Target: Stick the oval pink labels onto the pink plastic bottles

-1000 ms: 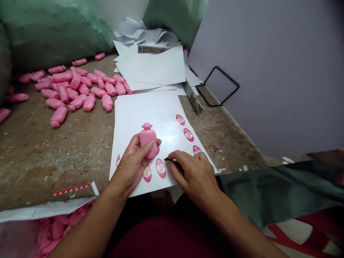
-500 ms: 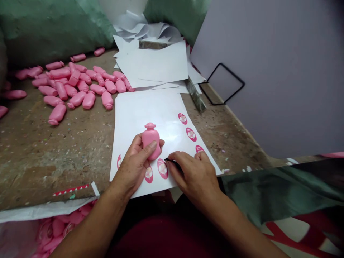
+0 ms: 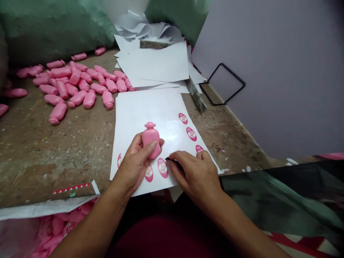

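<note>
A small pink plastic bottle stands upright in my left hand, thumb across its front and fingers behind it. Its front bears no label. My right hand pinches a thin black pointed tool; most of it is hidden in the palm, so its exact kind cannot be made out. The tool's tip is at the upper right edge of an oval pink sticker on a white sticker sheet. Another sticker lies partly behind my left hand. More line the sheet's right edge.
Many pink bottles lie heaped on the worn table at left. Loose white sheets and a taped bar lie beyond. A grey panel with a black wire frame borders the right. Below left, a bag holds pink bottles.
Both hands keep nearly the same position, the left with the bottle and the right with the black tool at the sticker's edge. The view has shifted very slightly.
</note>
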`<state>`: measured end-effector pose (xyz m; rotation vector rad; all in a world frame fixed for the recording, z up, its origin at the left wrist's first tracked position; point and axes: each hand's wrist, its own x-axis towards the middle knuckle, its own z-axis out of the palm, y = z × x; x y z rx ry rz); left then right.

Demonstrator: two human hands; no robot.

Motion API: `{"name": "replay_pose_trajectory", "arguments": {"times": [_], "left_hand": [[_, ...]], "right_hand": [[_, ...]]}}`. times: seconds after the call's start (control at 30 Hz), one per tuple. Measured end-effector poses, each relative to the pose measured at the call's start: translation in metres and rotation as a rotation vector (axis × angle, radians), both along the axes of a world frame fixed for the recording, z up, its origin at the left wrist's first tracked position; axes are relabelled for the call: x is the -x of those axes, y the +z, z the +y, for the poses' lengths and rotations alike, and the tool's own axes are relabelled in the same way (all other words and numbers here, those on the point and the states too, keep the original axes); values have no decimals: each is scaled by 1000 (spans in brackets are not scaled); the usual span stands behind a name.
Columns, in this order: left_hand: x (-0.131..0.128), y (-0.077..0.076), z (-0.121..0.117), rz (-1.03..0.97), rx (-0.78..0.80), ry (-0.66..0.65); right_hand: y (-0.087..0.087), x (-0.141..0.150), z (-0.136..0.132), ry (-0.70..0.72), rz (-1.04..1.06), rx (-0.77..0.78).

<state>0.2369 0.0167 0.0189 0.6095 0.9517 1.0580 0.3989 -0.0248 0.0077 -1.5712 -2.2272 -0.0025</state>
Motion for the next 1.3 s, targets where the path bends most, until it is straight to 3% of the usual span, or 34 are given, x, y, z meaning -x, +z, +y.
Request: {"name": "replay_pose_trajectory", "arguments": {"times": [0.43, 0.63, 0.93, 1.2, 1.3], "left_hand": [[0, -3, -1, -25, -8, -19], [2, -2, 1, -43, 11, -28], [3, -1, 2, -66, 26, -30], [2, -2, 2, -80, 10, -44], [3, -3, 2, -78, 12, -53]], "right_hand": [[-5, 5, 5, -1, 28, -24], [-4, -2, 6, 27, 206, 143], [-1, -3, 4, 32, 9, 3], [1, -3, 7, 46, 7, -1], [1, -4, 7, 24, 72, 65]]}}
